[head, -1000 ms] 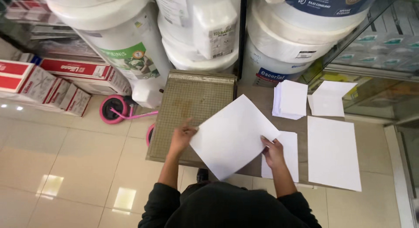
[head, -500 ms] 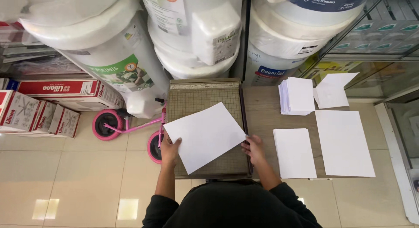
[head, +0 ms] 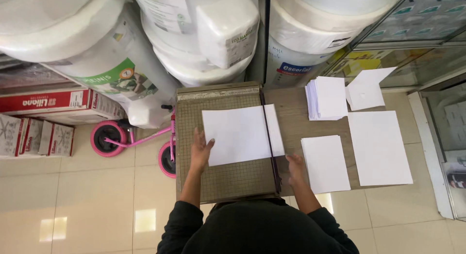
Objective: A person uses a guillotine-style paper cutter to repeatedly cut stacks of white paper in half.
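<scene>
Sheet: a white paper sheet [head: 238, 134] is lying flat on the gridded paper cutter [head: 221, 178], its right strip passing under the blade arm [head: 270, 147] and sticking out just beyond it.
Left hand: the left hand [head: 200, 149] is pressing on the sheet's left edge, fingers spread open and flat (nothing is being gripped).
Right hand: the right hand [head: 295, 166] is resting by the near end of the blade arm, fingers loosely curled; whether it is gripping the handle cannot be told.
Table: the wooden table [head: 291, 123] is carrying the cutter and paper.
Cut paper: a thick stack [head: 326, 97] is sitting far right, a smaller pile [head: 326, 162] nearer, a large sheet [head: 378, 147] beside it.
Background: big white rolls [head: 87, 55] are standing behind, a pink scooter [head: 133, 140] on the floor.
</scene>
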